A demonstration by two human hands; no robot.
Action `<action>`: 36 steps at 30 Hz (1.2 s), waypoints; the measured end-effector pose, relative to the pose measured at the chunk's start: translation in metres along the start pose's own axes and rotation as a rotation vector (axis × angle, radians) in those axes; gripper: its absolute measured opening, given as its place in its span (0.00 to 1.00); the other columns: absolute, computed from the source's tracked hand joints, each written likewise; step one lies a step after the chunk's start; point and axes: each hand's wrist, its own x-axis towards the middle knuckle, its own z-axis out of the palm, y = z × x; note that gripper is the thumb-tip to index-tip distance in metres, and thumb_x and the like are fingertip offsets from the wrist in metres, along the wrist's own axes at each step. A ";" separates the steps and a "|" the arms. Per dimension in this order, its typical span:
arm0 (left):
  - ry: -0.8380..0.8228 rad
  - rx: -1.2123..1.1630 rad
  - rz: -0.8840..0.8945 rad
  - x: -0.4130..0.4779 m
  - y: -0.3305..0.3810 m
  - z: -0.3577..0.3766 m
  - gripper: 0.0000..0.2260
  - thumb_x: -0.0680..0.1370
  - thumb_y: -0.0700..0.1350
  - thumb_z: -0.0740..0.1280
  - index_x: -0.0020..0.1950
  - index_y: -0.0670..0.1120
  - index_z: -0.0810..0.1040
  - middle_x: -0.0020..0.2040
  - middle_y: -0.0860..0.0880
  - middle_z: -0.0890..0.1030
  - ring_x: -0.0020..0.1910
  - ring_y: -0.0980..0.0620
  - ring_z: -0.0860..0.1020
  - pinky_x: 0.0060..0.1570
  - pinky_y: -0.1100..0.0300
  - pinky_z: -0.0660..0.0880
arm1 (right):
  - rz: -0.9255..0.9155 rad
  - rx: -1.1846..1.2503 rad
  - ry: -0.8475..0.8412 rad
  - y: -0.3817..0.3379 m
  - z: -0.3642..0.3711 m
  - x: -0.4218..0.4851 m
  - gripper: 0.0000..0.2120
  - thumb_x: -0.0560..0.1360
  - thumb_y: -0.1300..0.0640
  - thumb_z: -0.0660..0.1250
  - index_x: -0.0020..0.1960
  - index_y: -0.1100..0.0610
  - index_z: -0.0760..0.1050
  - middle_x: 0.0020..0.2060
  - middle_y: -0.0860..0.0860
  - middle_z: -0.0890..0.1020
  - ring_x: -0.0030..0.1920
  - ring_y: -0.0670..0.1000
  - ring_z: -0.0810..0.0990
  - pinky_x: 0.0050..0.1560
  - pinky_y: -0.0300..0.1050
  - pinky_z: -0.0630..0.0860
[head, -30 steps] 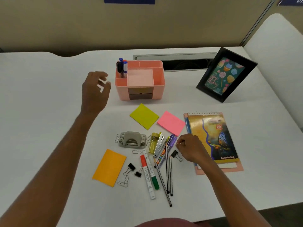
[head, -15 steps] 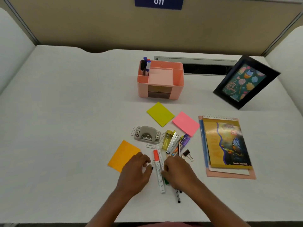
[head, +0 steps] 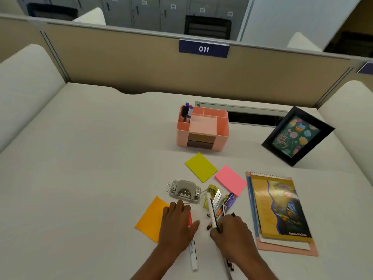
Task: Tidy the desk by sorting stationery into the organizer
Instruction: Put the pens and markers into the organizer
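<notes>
**While Two Hands Work the Pile, the Organizer Stands at Twelve**

Where the white desk (head: 80, 178) comes nearest the viewer, the left hand (head: 177, 225) lies palm-down over a red-capped marker (head: 192, 253). The white barrel juts toward six o'clock from under the palm, and whether the fingers clasp it cannot be told. At three o'clock of it, the right hand (head: 232, 233) has its fingers curled round a green-capped marker (head: 210, 209) that is tilted up toward twelve. Dark pencils (head: 229, 267) show beneath that wrist.

An orange sticky note (head: 150, 219) lies at nine o'clock of the left hand, its near corner tucked under the fingers. A grey hole punch (head: 184, 189) sits just at twelve of that hand. A loose pile of pens and small tools (head: 222, 199) lies at twelve of the right hand, and a notebook stack (head: 280, 207) at three.

Farther out lie a yellow-green note (head: 200, 167) and a pink note (head: 231, 179) — side by side, apart from each other.

Beyond them, at twelve o'clock, stands the pink organizer (head: 202, 128), with blue-capped markers (head: 187, 112) upright in its ten-o'clock corner compartment. A black picture frame (head: 296, 136) leans at two o'clock, well apart from the organizer.
</notes>
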 end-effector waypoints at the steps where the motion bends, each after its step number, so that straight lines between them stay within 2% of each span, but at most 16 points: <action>1: 0.017 0.005 0.008 0.000 0.002 0.000 0.17 0.76 0.60 0.59 0.57 0.50 0.73 0.54 0.51 0.75 0.55 0.48 0.71 0.56 0.54 0.66 | -0.002 0.005 0.037 0.002 -0.013 0.001 0.16 0.75 0.47 0.64 0.32 0.50 0.64 0.32 0.47 0.71 0.32 0.45 0.70 0.29 0.37 0.64; 2: 0.022 0.011 0.011 0.001 0.003 -0.001 0.16 0.77 0.58 0.60 0.57 0.50 0.73 0.54 0.50 0.75 0.55 0.47 0.72 0.56 0.53 0.66 | -0.010 0.015 0.088 0.006 -0.026 0.002 0.17 0.74 0.47 0.65 0.30 0.52 0.66 0.30 0.49 0.72 0.32 0.46 0.72 0.30 0.40 0.64; 5: -0.001 0.002 0.008 0.004 0.006 -0.001 0.13 0.79 0.53 0.58 0.60 0.50 0.71 0.57 0.50 0.75 0.57 0.48 0.71 0.59 0.53 0.64 | -0.063 0.065 0.230 0.014 -0.065 0.012 0.16 0.74 0.48 0.66 0.30 0.53 0.72 0.28 0.50 0.76 0.32 0.50 0.76 0.34 0.49 0.75; 7: 0.025 -0.034 0.007 0.006 0.007 -0.002 0.11 0.80 0.51 0.57 0.60 0.50 0.71 0.57 0.50 0.75 0.58 0.48 0.71 0.61 0.54 0.63 | -0.136 0.128 0.294 0.012 -0.092 0.021 0.13 0.75 0.49 0.67 0.33 0.51 0.76 0.27 0.49 0.78 0.30 0.49 0.79 0.36 0.52 0.78; 9: 0.044 -0.115 -0.003 0.006 0.007 -0.004 0.10 0.80 0.50 0.58 0.60 0.51 0.72 0.57 0.52 0.76 0.57 0.50 0.72 0.61 0.55 0.62 | -0.207 0.198 0.366 0.002 -0.118 0.031 0.07 0.75 0.52 0.69 0.39 0.50 0.78 0.27 0.49 0.80 0.28 0.48 0.79 0.35 0.50 0.79; 11: 0.066 -0.267 -0.041 0.008 0.005 -0.011 0.09 0.79 0.51 0.60 0.59 0.54 0.72 0.55 0.56 0.76 0.53 0.55 0.74 0.59 0.59 0.65 | -0.250 0.290 0.425 -0.010 -0.140 0.045 0.04 0.74 0.54 0.71 0.42 0.52 0.77 0.28 0.49 0.81 0.27 0.46 0.79 0.33 0.48 0.79; 13: 0.107 -0.543 -0.121 0.012 0.004 -0.022 0.07 0.77 0.50 0.66 0.54 0.55 0.75 0.49 0.58 0.79 0.45 0.58 0.76 0.52 0.61 0.72 | -0.308 0.386 0.494 -0.024 -0.157 0.065 0.05 0.73 0.56 0.72 0.42 0.54 0.77 0.30 0.51 0.81 0.27 0.46 0.80 0.31 0.46 0.79; 15: 0.128 -0.846 -0.178 0.016 0.003 -0.038 0.06 0.73 0.44 0.71 0.48 0.53 0.79 0.42 0.57 0.81 0.39 0.58 0.77 0.43 0.62 0.76 | -0.378 0.430 0.571 -0.040 -0.171 0.092 0.05 0.72 0.56 0.73 0.42 0.56 0.78 0.31 0.51 0.81 0.27 0.46 0.80 0.32 0.44 0.79; 17: 0.186 -1.014 -0.203 0.022 0.001 -0.058 0.10 0.72 0.38 0.72 0.45 0.54 0.80 0.40 0.56 0.83 0.38 0.58 0.79 0.40 0.67 0.76 | -0.452 0.435 0.618 -0.058 -0.179 0.124 0.04 0.72 0.56 0.73 0.42 0.56 0.80 0.32 0.51 0.82 0.30 0.49 0.81 0.34 0.45 0.79; 19: 0.246 -1.075 -0.224 0.030 -0.004 -0.080 0.13 0.72 0.36 0.72 0.47 0.55 0.81 0.42 0.55 0.84 0.39 0.57 0.81 0.40 0.69 0.76 | -0.530 0.431 0.589 -0.074 -0.182 0.153 0.02 0.72 0.57 0.73 0.43 0.55 0.81 0.33 0.50 0.82 0.30 0.48 0.80 0.36 0.44 0.79; 21: 0.307 -1.123 -0.227 0.038 -0.010 -0.100 0.13 0.72 0.35 0.72 0.50 0.52 0.82 0.42 0.52 0.84 0.39 0.55 0.82 0.40 0.67 0.77 | -0.587 0.394 0.556 -0.087 -0.181 0.180 0.02 0.72 0.59 0.73 0.44 0.56 0.81 0.35 0.50 0.82 0.30 0.46 0.79 0.36 0.41 0.79; 23: 0.359 -1.158 -0.228 0.045 -0.016 -0.114 0.12 0.72 0.36 0.72 0.51 0.50 0.82 0.41 0.50 0.84 0.39 0.54 0.82 0.42 0.65 0.78 | -0.626 0.332 0.546 -0.098 -0.179 0.207 0.03 0.73 0.58 0.72 0.44 0.58 0.82 0.37 0.50 0.82 0.33 0.47 0.78 0.38 0.39 0.77; 29: 0.437 -1.221 -0.266 0.057 -0.024 -0.129 0.13 0.72 0.35 0.71 0.53 0.48 0.82 0.42 0.48 0.84 0.41 0.51 0.83 0.45 0.58 0.80 | -0.656 0.066 0.479 -0.124 -0.170 0.271 0.05 0.73 0.59 0.71 0.44 0.61 0.81 0.40 0.53 0.82 0.38 0.51 0.76 0.40 0.46 0.75; 32: 0.479 -1.252 -0.285 0.062 -0.028 -0.135 0.13 0.72 0.34 0.71 0.52 0.48 0.82 0.42 0.47 0.84 0.40 0.50 0.83 0.44 0.60 0.80 | -0.642 -0.040 0.382 -0.133 -0.165 0.287 0.04 0.74 0.60 0.71 0.45 0.61 0.81 0.43 0.55 0.82 0.41 0.53 0.77 0.42 0.49 0.76; 36: 0.530 -1.210 -0.268 0.072 -0.035 -0.151 0.12 0.72 0.35 0.71 0.52 0.47 0.81 0.42 0.48 0.84 0.39 0.52 0.83 0.41 0.68 0.78 | -0.631 -0.171 0.284 -0.142 -0.157 0.295 0.04 0.73 0.59 0.72 0.45 0.59 0.80 0.43 0.56 0.81 0.41 0.54 0.75 0.40 0.43 0.66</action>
